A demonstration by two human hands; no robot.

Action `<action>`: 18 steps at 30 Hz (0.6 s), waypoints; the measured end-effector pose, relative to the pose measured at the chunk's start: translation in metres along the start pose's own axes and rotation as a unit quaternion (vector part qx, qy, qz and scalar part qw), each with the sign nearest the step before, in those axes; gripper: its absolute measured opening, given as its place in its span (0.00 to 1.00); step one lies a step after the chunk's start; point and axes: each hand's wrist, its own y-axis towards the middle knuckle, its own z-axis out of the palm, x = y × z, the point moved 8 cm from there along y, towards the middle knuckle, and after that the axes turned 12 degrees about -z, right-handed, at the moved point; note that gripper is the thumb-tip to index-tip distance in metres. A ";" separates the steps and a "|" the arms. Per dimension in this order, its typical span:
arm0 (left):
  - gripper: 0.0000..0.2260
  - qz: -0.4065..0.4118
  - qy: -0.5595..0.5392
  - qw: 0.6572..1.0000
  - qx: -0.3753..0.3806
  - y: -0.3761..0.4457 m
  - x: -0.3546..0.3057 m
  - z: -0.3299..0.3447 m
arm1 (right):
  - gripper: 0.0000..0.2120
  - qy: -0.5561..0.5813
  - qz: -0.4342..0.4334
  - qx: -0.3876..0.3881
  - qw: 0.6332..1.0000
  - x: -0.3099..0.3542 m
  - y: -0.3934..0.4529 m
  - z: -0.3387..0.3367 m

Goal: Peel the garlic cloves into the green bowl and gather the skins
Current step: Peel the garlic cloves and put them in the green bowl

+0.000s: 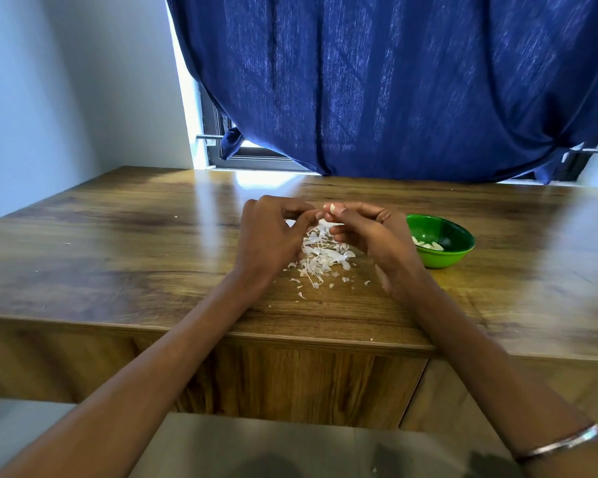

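A garlic clove (332, 208) is pinched between the fingertips of my right hand (370, 232), held above the table. My left hand (273, 232) meets it from the left, its fingers curled and its fingertips at the clove's skin. Below both hands lies a loose pile of white garlic skins (321, 257) on the wooden table (135, 257), with small flakes scattered toward the front edge. The green bowl (444, 251) stands just right of my right hand and holds several peeled cloves (428, 244).
A blue curtain (394, 84) hangs over a window behind the table's far edge. A white wall stands at the left. The table's front edge runs under my forearms, with a drawer front below. A metal bangle (563, 443) is on my right wrist.
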 end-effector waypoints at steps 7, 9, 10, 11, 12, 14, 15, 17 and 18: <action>0.05 -0.024 -0.038 0.999 0.023 0.000 0.005 0.002 | 0.04 0.000 0.006 0.028 1.000 -0.003 -0.001 0.006; 0.06 -0.007 -0.021 0.999 0.034 0.000 0.003 0.005 | 0.06 0.005 0.008 0.026 1.000 -0.003 0.000 0.006; 0.08 0.001 -0.007 0.999 0.043 0.000 0.002 0.007 | 0.09 0.002 0.007 0.021 1.000 -0.004 0.000 0.005; 0.11 0.005 0.001 0.999 0.053 0.000 0.002 0.010 | 0.11 -0.004 0.006 0.014 1.000 -0.004 0.000 0.004; 0.13 0.006 0.002 0.998 0.062 -0.001 0.002 0.013 | 0.12 -0.008 0.006 0.009 1.000 -0.004 0.000 0.003; 0.15 0.004 -0.016 0.998 0.063 -0.001 0.001 0.013 | 0.10 -0.019 0.004 0.009 1.000 -0.003 0.000 0.003; 0.15 0.007 -0.028 0.998 0.056 -0.002 0.001 0.011 | 0.08 -0.026 0.003 0.012 1.000 -0.003 -0.001 0.003; 0.11 0.015 -0.049 0.998 0.041 -0.001 0.000 0.008 | 0.05 -0.035 -0.009 0.012 0.999 0.000 -0.001 0.002; 0.08 0.011 -0.058 0.998 0.037 0.000 0.001 0.006 | 0.05 -0.037 -0.015 0.011 0.999 0.001 -0.001 0.001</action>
